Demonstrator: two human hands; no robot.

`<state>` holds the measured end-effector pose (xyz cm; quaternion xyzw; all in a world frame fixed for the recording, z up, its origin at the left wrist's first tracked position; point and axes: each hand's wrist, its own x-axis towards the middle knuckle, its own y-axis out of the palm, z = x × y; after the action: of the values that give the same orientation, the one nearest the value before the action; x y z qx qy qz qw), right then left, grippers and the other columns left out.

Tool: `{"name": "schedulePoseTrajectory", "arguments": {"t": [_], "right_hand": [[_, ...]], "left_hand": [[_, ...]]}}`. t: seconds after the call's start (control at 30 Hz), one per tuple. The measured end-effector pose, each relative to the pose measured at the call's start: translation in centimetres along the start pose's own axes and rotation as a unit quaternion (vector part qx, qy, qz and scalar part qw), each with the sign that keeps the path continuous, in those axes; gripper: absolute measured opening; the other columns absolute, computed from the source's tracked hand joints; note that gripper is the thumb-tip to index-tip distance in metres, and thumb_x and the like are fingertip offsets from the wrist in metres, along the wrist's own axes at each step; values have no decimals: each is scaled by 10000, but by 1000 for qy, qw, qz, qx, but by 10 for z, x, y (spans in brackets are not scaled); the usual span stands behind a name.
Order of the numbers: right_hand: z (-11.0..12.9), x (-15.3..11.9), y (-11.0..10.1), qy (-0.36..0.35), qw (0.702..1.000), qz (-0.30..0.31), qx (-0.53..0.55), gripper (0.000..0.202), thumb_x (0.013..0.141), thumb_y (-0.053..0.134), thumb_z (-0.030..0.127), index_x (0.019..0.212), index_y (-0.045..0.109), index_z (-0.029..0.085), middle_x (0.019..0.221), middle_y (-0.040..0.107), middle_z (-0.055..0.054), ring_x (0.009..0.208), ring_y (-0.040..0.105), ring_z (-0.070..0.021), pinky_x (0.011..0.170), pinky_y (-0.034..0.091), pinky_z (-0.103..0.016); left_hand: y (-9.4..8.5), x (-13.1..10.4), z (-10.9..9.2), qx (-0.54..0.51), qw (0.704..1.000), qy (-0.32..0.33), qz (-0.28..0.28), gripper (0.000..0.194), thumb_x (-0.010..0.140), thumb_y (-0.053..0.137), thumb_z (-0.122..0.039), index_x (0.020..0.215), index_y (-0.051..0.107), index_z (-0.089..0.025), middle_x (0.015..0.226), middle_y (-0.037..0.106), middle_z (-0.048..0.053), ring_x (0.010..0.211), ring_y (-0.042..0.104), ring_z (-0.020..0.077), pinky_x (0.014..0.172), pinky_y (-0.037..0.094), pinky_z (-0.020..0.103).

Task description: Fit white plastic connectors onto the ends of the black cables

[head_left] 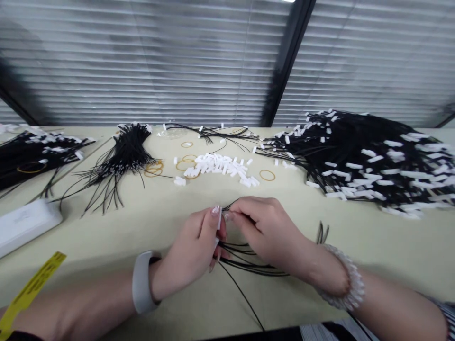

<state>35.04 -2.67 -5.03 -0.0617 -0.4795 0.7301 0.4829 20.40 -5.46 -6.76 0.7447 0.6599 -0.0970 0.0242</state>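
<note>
My left hand (194, 239) is closed, with a small white connector (219, 220) pinched between thumb and fingertips. Its lower fingers also wrap round a bundle of thin black cables (245, 258), which runs off to the right under my other wrist. Thumb and forefinger of my right hand (268, 232) pinch a black cable (229, 206) close beside the white connector. The hands nearly touch. Whether the cable's tip sits inside the connector is too small to tell. Beyond the hands lies a loose heap of white connectors (220, 165).
A large pile of black cables with white ends (369, 156) covers the right side. Left of the heap stand a cable bunch (131, 147) and another cable pile (39, 147). Yellow rubber bands (267, 175) lie about. A white device (30, 222) rests at left; window blinds (159, 61) close the back.
</note>
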Motion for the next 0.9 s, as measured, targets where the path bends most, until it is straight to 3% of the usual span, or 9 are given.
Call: {"name": "schedulePoseTrajectory", "arguments": {"t": [0.23, 0.33, 0.4, 0.47, 0.57, 0.63, 0.73, 0.83, 0.9], "right_hand": [[-6, 3, -2, -14, 1000, -2, 18, 202, 847, 444, 154, 698, 579, 157, 620, 572, 28, 566, 475, -58, 568, 365, -180], [-7, 5, -13, -54, 993, -102, -36, 123, 834, 492, 188, 804, 608, 161, 771, 610, -25, 720, 530, -102, 674, 409, -228], [-5, 4, -22, -91, 980, -154, -84, 101, 819, 517, 197, 770, 595, 155, 759, 582, -40, 735, 513, -117, 673, 401, -246], [-2, 2, -29, -100, 986, -90, -98, 211, 830, 504, 225, 635, 546, 157, 601, 502, 0, 591, 447, -88, 568, 353, -227], [3, -2, -31, -68, 986, 131, -83, 325, 862, 463, 285, 565, 505, 160, 509, 464, 33, 494, 379, -62, 511, 286, -226], [4, -4, -28, -46, 971, 218, -87, 335, 879, 430, 297, 587, 525, 164, 540, 519, 31, 516, 406, -62, 532, 287, -228], [4, -6, -22, -7, 969, 238, -59, 275, 879, 423, 282, 656, 552, 183, 562, 548, 47, 524, 416, -57, 528, 284, -215], [5, -8, -18, 56, 981, 183, 6, 125, 847, 478, 286, 765, 533, 208, 575, 545, 82, 507, 402, -40, 480, 273, -182], [6, -9, -17, 62, 985, 162, 13, 172, 850, 471, 294, 713, 504, 195, 537, 497, 88, 483, 367, -33, 461, 254, -178]], "left_hand": [[0, 4, -1, -16, 1000, -8, 7, 393, 831, 378, -491, 602, 438, -177, 439, 359, -85, 277, 365, 49, 344, 415, 188], [-1, 9, 2, -62, 997, -25, -35, 377, 830, 385, -494, 634, 447, -178, 514, 399, -65, 323, 418, 59, 287, 341, 154], [-2, 11, 4, -99, 992, -27, -68, 374, 827, 385, -506, 652, 446, -181, 551, 406, -55, 364, 439, 66, 271, 303, 132], [-3, 12, 6, -122, 989, -16, -87, 366, 829, 389, -505, 670, 451, -181, 588, 419, -50, 382, 433, 58, 279, 322, 131], [-4, 11, 7, -114, 989, 12, -96, 364, 837, 386, -496, 677, 464, -178, 619, 436, -41, 402, 449, 60, 282, 346, 131], [-5, 10, 6, -96, 990, 26, -97, 371, 845, 373, -495, 673, 464, -179, 607, 432, -43, 403, 466, 64, 275, 347, 126], [-6, 9, 5, -70, 991, 39, -106, 372, 852, 357, -494, 674, 459, -184, 580, 424, -50, 389, 484, 72, 265, 348, 128], [-7, 11, 5, -63, 989, 40, -130, 344, 848, 375, -479, 689, 465, -187, 572, 421, -51, 380, 482, 74, 263, 356, 133], [-7, 12, 5, -68, 987, 35, -142, 332, 840, 394, -475, 689, 467, -187, 571, 421, -52, 370, 474, 72, 254, 354, 135]]}}
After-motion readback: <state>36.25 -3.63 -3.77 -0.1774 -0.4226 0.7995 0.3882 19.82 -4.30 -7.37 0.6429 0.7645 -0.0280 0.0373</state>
